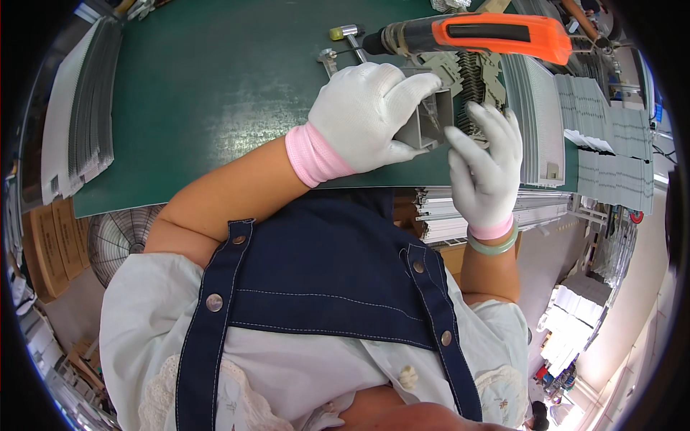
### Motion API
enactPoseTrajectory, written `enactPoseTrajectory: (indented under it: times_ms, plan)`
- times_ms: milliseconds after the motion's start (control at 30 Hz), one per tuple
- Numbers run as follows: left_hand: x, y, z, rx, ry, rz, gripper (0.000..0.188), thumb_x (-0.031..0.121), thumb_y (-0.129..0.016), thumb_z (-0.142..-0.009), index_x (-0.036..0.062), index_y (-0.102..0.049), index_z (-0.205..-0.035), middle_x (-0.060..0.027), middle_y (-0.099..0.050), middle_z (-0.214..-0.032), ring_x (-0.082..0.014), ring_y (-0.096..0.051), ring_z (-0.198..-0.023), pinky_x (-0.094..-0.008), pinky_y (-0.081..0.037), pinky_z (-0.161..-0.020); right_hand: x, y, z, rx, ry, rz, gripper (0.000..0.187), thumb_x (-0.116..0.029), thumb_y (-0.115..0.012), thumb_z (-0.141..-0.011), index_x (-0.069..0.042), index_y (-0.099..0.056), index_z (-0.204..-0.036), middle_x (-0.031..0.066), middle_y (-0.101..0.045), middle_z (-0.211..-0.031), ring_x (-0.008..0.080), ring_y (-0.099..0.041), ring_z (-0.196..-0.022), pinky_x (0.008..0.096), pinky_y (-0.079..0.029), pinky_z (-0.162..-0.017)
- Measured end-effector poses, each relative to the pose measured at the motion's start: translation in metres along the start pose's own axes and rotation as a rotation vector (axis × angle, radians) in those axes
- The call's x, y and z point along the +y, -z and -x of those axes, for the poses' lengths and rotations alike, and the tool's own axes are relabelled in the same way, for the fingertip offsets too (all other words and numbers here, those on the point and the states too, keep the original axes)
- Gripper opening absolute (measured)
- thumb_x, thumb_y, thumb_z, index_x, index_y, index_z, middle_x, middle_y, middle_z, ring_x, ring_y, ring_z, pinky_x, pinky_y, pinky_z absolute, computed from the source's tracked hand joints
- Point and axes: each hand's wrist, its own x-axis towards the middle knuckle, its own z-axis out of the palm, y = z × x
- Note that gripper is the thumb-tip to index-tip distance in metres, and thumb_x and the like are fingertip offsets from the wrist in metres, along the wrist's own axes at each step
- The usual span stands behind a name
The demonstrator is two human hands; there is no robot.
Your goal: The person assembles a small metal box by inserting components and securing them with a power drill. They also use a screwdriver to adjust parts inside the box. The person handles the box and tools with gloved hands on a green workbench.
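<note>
I've got my left hand gripping a hollow grey profile, long axis hard to read tbh; right hand, loose and seemingly empty, is just right of it.

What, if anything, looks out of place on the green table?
Nothing clearly stands out; no spill or damage is visible. The hammer lies at an angle beyond the left hand, which looks like ordinary clutter.
</note>
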Motion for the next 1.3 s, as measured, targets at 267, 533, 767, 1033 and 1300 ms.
enactPoseTrajectory:
  times_ms: [267, 533, 767, 1033, 1300]
  plan:
    - [0.003, 0.025, -0.021, -0.027, 0.028, 0.084, 0.083, 0.029, -0.094, -0.057, 0.0045, -0.059, -0.128, -0.0115, -0.067, -0.097, -0.0292, -0.064, -0.08, -0.0396, -0.054, -0.073, 0.0, -0.02, -0.036, 0.476, -0.409, -0.946, 0.044, -0.018, -0.07, -0.095, 0.007, -0.059, -0.131, 0.0164, -0.065, -0.129, 0.025, -0.063, -0.118, 0.0374, -0.048, -0.103]
    - [0.046, 0.075, -0.033, -0.284, -0.013, 0.351, 0.097, 0.031, -0.098, -0.053, 0.0032, -0.056, -0.137, -0.0124, -0.067, -0.108, -0.0283, -0.064, -0.091, -0.0377, -0.052, -0.083, -0.009, 0.001, -0.078, 0.255, -0.553, -1.376, 0.028, -0.022, -0.059, -0.104, -0.001, -0.063, -0.122, 0.0159, -0.073, -0.114, 0.0169, -0.068, -0.091, 0.0306, -0.054, -0.08]
    - [0.052, 0.082, -0.024, -0.395, 0.108, 0.248, 0.097, 0.034, -0.095, -0.061, 0.0015, -0.052, -0.143, -0.0148, -0.064, -0.116, -0.0293, -0.064, -0.103, -0.0365, -0.051, -0.09, -0.014, -0.007, -0.082, 0.206, -0.666, -1.265, 0.024, -0.021, -0.075, -0.092, -0.004, -0.065, -0.106, 0.0008, -0.069, -0.09, 0.0076, -0.063, -0.078, 0.0252, -0.053, -0.072]
    - [0.04, 0.084, -0.035, -0.307, 0.115, 0.21, 0.096, 0.04, -0.091, -0.07, -0.0015, -0.049, -0.146, -0.0158, -0.062, -0.12, -0.0277, -0.064, -0.113, -0.0362, -0.049, -0.098, -0.004, -0.009, -0.109, 0.253, -0.645, -1.3, 0.028, -0.023, -0.077, -0.091, -0.002, -0.062, -0.103, 0.0015, -0.066, -0.085, 0.0081, -0.059, -0.07, 0.0256, -0.05, -0.066]
    - [0.038, 0.094, -0.043, -0.348, 0.143, 0.209, 0.093, 0.046, -0.086, -0.076, -0.0027, -0.049, -0.146, -0.017, -0.06, -0.133, -0.0261, -0.061, -0.121, -0.0374, -0.047, -0.104, -0.006, 0.006, -0.118, 0.229, -0.667, -1.087, 0.033, -0.03, -0.078, -0.089, -0.003, -0.065, -0.103, 0.0016, -0.066, -0.082, 0.009, -0.061, -0.07, 0.0266, -0.053, -0.066]
